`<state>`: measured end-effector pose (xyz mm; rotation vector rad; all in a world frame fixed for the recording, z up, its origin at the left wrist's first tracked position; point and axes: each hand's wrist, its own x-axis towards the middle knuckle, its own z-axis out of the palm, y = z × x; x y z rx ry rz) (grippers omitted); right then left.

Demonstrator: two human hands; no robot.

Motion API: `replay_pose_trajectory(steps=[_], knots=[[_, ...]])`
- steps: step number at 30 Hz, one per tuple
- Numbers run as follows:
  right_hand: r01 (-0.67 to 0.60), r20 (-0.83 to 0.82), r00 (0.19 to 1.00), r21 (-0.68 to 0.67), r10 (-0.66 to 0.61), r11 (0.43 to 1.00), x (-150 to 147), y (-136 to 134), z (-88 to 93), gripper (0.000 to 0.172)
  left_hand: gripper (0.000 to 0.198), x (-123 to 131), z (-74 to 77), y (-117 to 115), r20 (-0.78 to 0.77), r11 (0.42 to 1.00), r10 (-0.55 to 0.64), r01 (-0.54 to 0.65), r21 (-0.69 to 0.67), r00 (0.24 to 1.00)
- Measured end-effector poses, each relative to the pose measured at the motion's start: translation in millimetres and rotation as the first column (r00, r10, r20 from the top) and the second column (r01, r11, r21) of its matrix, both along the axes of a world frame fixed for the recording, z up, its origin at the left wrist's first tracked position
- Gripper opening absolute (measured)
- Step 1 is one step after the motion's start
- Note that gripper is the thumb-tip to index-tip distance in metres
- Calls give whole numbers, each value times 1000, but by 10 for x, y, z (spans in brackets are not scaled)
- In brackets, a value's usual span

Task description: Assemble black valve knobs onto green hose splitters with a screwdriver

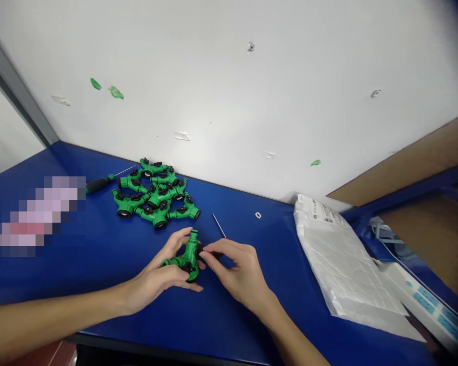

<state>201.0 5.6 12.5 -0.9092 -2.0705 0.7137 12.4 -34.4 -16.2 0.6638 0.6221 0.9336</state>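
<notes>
My left hand (pixel 158 277) is wrapped round a green Y-shaped hose splitter (pixel 191 253) with black valve levers, held above the blue table. My right hand (pixel 236 262) pinches the black valve lever (pixel 199 250) on the splitter's right side between thumb and fingertips. Beyond my hands lies a cluster of similar green hose splitters (pixel 158 195). A thin metal shaft (pixel 219 225) sticks out from behind my right hand; its other end is hidden. Farther right, a small white ring (pixel 258 215) rests on the table.
A screwdriver (pixel 101 183) with a dark green handle lies left of the cluster, beside a blurred-out patch. At the right are a white padded mailer (pixel 343 259) and a white power strip (pixel 423 300). A white wall (pixel 221 91) rises behind the blue table (pixel 275 284).
</notes>
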Motion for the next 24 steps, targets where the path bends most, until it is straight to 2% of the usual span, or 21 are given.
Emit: replay_pose_trajectory(steps=[2, 4, 6, 9, 17, 24], knots=[[22, 16, 1000, 6, -22, 1000, 18, -1, 3, 8, 65, 0, 2, 5, -5, 1000, -2, 2, -5, 1000], [21, 28, 999, -9, -20, 1000, 45, 3, 36, 13, 65, 1, 10, 11, -1, 1000, 3, -3, -4, 1000], [2, 39, 999, -14, -1, 1000, 69, 12, 82, 16, 64, 3, 15, 15, 14, 1000, 7, -7, 6, 1000], [-42, 62, 997, 1, 42, 999, 77, 24, 122, 12, 65, 5, 13, 15, 20, 1000, 2, -3, 15, 1000], [-111, 98, 990, 101, 101, 989, 74, 25, 41, 13, 63, 9, 36, 17, 22, 1000, -1, 1, -4, 1000], [-146, 133, 983, 170, 124, 975, 95, 20, 62, 15, 63, 15, 46, 23, 35, 1000, -7, 8, -7, 999]])
